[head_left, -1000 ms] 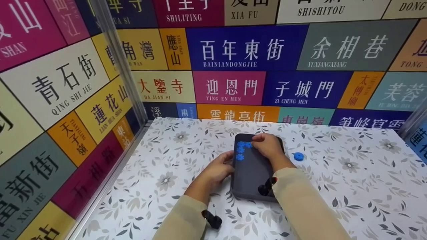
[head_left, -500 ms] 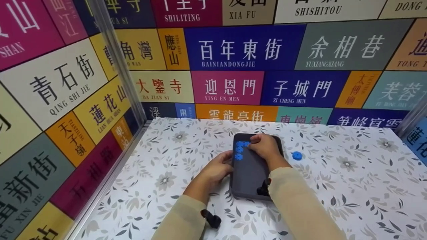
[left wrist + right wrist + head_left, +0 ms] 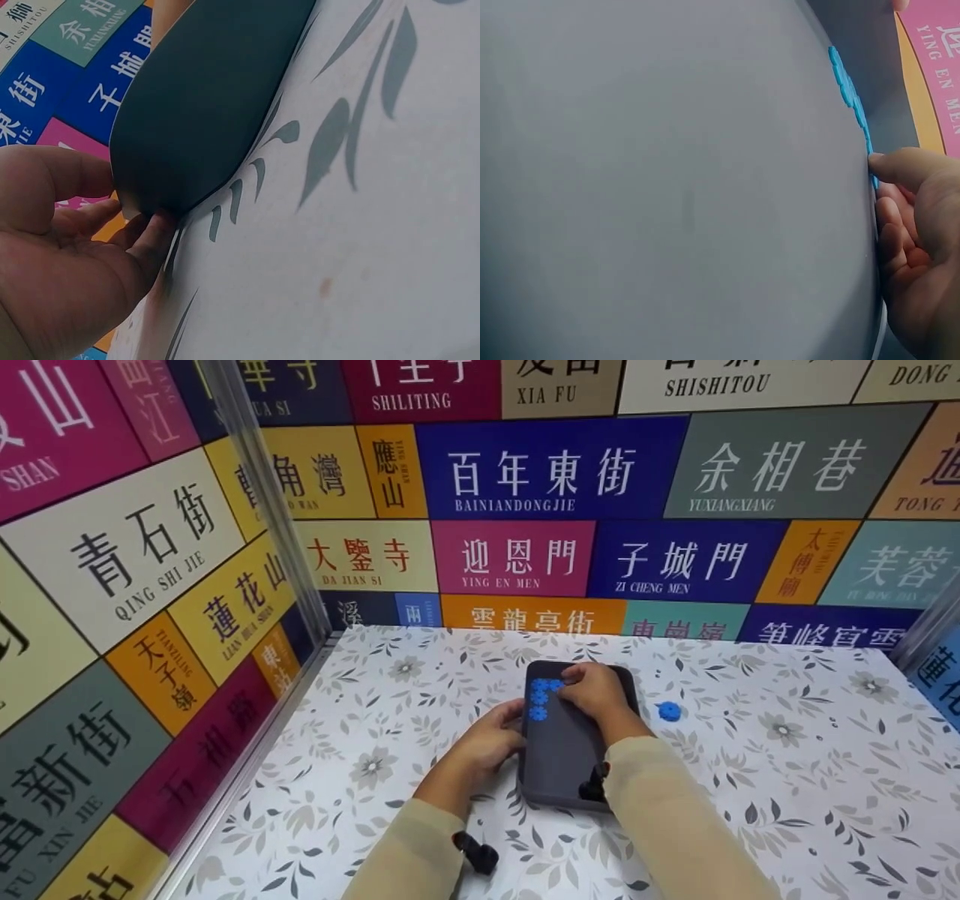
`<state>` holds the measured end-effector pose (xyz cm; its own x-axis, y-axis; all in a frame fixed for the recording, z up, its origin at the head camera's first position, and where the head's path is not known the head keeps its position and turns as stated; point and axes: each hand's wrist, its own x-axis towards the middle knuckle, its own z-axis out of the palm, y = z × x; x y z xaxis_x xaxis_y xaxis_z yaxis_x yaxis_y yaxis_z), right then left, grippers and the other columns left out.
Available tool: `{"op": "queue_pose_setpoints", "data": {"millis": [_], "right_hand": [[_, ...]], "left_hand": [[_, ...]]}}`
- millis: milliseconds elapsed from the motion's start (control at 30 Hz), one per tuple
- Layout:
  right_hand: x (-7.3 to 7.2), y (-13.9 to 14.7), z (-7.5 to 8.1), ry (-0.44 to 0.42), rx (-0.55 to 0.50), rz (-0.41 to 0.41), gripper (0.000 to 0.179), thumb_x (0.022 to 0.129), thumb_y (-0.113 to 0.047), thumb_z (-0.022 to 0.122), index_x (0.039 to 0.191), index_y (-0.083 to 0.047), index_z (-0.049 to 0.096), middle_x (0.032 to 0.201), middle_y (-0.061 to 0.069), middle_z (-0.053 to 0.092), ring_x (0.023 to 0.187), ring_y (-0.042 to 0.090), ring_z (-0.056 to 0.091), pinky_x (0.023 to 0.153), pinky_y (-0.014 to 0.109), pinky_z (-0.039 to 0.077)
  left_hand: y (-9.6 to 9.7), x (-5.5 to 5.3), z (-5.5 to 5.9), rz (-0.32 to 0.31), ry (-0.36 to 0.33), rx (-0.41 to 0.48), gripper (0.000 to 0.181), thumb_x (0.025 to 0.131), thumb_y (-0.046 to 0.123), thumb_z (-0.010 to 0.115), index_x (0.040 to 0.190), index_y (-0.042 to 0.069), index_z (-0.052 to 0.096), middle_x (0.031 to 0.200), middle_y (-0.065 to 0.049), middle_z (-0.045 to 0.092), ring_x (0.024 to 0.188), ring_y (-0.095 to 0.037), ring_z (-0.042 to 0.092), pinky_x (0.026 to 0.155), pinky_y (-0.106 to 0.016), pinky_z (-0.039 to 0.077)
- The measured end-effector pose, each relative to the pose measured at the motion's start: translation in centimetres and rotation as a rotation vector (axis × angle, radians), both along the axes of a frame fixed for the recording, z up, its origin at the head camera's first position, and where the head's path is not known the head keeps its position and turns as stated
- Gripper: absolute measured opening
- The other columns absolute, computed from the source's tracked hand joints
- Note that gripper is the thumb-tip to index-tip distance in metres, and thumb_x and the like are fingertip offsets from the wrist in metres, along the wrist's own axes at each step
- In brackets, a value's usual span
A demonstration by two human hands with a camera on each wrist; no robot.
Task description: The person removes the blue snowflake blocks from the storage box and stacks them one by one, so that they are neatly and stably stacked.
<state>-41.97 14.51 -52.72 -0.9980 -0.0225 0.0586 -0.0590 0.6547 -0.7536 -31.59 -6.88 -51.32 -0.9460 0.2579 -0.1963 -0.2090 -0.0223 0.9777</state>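
Note:
A dark grey slab [image 3: 566,765] with rounded corners lies on the table. Blue flower-shaped pieces [image 3: 538,697] sit in its far left corner, several in a column with others beside them along the far edge. My right hand [image 3: 596,690] is over the far part, thumb and fingertips pinching a blue flower-shaped piece [image 3: 874,181]; the fingers hide most of it. Along the slab's left side, my left hand [image 3: 487,742] grips the edge; the left wrist view shows thumb and fingers [image 3: 154,236] against the dark side wall. Another blue flower-shaped piece [image 3: 669,711] lies right of the slab.
The table [image 3: 750,780] has a white cover with grey leaves and flowers. Colourful sign panels [image 3: 517,556] stand behind it and at the left. A black wrist camera [image 3: 476,853] hangs below the left cuff, another [image 3: 592,784] at the right sleeve.
My right hand has shifted slightly left and toward me over the slab, with its fingertips on the blue piece. The left hand stays at the slab's edge.

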Motion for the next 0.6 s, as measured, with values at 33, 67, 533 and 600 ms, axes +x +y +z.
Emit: {"op": "queue_pose_setpoints", "data": {"millis": [33,67,533,600], "right_hand": [[-0.01,-0.03,0.01,-0.005,0.001,0.001,0.036,0.087,-0.016,0.083,0.120,-0.003,0.077,0.119,0.017,0.080,0.110,0.032,0.074,0.101,0.048,0.061],[0.01,-0.05,0.04,-0.007,0.004,0.003,0.036,0.087,-0.016,0.082,0.120,-0.003,0.077,0.118,0.017,0.080,0.109,0.031,0.074,0.100,0.048,0.061],[0.05,0.42,0.36,-0.051,0.013,0.051,0.039,0.087,-0.013,0.077,0.125,-0.003,0.077,0.115,0.015,0.076,0.102,0.026,0.066,0.096,0.042,0.058],[-0.03,0.52,0.28,-0.029,0.026,0.060,0.040,0.085,-0.013,0.078,0.124,-0.004,0.078,0.112,0.014,0.075,0.100,0.026,0.066,0.092,0.040,0.057]], "left_hand": [[-0.04,0.00,0.04,-0.001,-0.004,-0.004,0.083,0.083,-0.017,0.055,0.162,0.003,0.042,0.164,-0.019,0.051,0.152,-0.033,0.051,0.126,-0.047,0.043],[-0.06,0.01,0.05,0.000,-0.005,-0.007,0.083,0.083,-0.016,0.055,0.162,0.003,0.042,0.164,-0.018,0.051,0.152,-0.033,0.051,0.126,-0.047,0.043],[-0.19,0.24,0.27,-0.005,-0.013,-0.009,0.082,0.085,-0.014,0.058,0.163,0.005,0.042,0.165,-0.017,0.050,0.151,-0.031,0.051,0.125,-0.046,0.044],[-0.23,0.24,0.23,-0.014,-0.005,0.004,0.083,0.084,-0.014,0.056,0.163,0.004,0.040,0.166,-0.019,0.048,0.151,-0.032,0.051,0.124,-0.044,0.045]]}}
